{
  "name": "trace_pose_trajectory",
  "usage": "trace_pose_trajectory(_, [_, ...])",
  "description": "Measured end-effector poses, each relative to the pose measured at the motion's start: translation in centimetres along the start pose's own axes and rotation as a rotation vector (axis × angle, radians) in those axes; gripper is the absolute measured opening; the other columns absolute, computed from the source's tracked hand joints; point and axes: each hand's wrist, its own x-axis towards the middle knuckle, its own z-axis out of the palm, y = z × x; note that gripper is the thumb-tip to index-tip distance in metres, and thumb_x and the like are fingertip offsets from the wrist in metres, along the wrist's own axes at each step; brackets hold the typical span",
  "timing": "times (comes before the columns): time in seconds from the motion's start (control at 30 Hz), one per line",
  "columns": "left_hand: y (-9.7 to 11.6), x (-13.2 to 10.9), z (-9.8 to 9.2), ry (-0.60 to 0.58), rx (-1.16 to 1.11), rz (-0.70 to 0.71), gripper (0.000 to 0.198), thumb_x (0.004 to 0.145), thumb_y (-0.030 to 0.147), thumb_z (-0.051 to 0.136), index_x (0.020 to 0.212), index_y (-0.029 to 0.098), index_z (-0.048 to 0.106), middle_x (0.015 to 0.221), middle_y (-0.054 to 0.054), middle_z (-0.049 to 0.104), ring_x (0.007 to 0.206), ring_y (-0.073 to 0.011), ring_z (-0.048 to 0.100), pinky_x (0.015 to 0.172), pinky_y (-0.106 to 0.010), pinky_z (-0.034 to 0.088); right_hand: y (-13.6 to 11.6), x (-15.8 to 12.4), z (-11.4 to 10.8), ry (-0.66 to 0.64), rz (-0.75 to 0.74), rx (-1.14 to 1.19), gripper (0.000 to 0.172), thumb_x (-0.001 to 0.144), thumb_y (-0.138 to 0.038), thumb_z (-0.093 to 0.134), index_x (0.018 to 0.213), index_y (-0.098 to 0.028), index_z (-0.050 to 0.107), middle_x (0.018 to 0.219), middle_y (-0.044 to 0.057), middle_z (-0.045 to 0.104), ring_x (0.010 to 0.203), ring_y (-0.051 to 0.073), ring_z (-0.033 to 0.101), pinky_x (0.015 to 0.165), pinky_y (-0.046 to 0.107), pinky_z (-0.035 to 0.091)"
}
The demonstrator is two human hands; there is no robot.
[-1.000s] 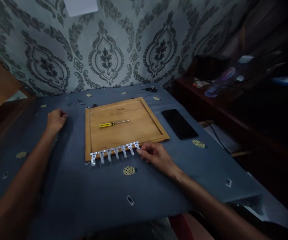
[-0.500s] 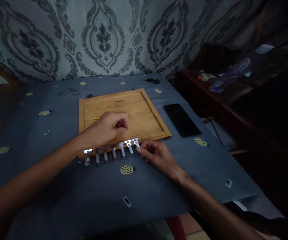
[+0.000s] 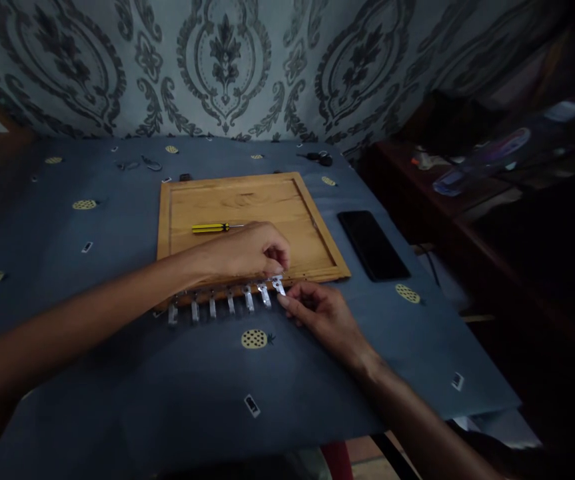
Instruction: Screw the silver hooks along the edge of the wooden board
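Note:
A framed wooden board (image 3: 237, 193) lies on the cloth-covered table, with several shiny T-topped metal hooks (image 3: 250, 299) in a row along its front edge. My right hand (image 3: 324, 313) pinches the lower end of the rightmost metal hook (image 3: 278, 285) between thumb and finger. Just above that hook's top, my left hand (image 3: 263, 250) reaches across the board with fingers curled together; whatever sits in its fingertips is hidden or too small to name. Behind the left hand, a yellow-and-black screwdriver (image 3: 212, 228) rests on the board, its tip partly covered.
To the board's right lies a black phone (image 3: 373, 245). Keys (image 3: 317, 158) and a pair of thin looped items (image 3: 140, 164) are at the back of the table. A plastic bottle (image 3: 497, 157) leans on a dark side surface. A patterned curtain (image 3: 224, 67) hangs behind.
My left hand has moved right and down to the top of the rightmost hook, uncovering more of the screwdriver. My right hand keeps its pinch. The view has shifted slightly.

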Motion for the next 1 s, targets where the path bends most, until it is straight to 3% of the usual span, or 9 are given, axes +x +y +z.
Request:
trace_pose_trajectory(0.13, [0.1,-0.2,-0.1,-0.016,0.066,0.002,0.014,0.071,0.008,0.062,0.080,0.015,0.071,0.069,0.001,0.068,0.064,-0.0109,0.060,0.056,-0.021,0.040,0.0,0.0,0.0,0.009,0.004,0.013,0.049,0.067,-0.065,0.076,0.065,-0.019,0.059,0.059,0.000,0.059,0.053,0.012,0.051,0.050,0.023,0.043])
trace_pose_trajectory(0.33, [0.7,-0.2,0.2,-0.033,0.240,0.010,0.007,0.075,0.008,0.062,0.072,0.013,0.067,0.063,0.003,0.059,0.062,-0.0085,0.051,0.061,-0.023,0.035,0.0,-0.1,0.1,0.014,0.015,0.031,0.047,0.066,-0.062,0.078,0.065,-0.019,0.060,0.058,-0.001,0.058,0.052,0.011,0.051,0.049,0.023,0.042])
trace_pose_trajectory(0.7, [-0.2,0.5,1.0,-0.088,0.137,0.014,0.010,0.073,0.006,0.059,0.070,0.013,0.066,0.060,0.003,0.057,0.058,-0.0082,0.049,0.061,-0.024,0.035,-0.1,-0.1,0.1,0.008,0.013,0.035,0.044,0.068,-0.059,0.078,0.064,-0.019,0.059,0.058,-0.001,0.059,0.051,0.011,0.050,0.050,0.023,0.042])
trace_pose_trajectory(1.0, [0.8,0.4,0.4,-0.037,0.268,0.001,0.009,0.074,0.009,0.062,0.075,0.014,0.069,0.065,0.003,0.062,0.064,-0.0100,0.053,0.062,-0.024,0.034,0.3,0.1,0.1,0.000,0.004,0.045,0.046,0.068,-0.061,0.077,0.065,-0.019,0.059,0.058,-0.001,0.058,0.051,0.011,0.050,0.049,0.023,0.041])
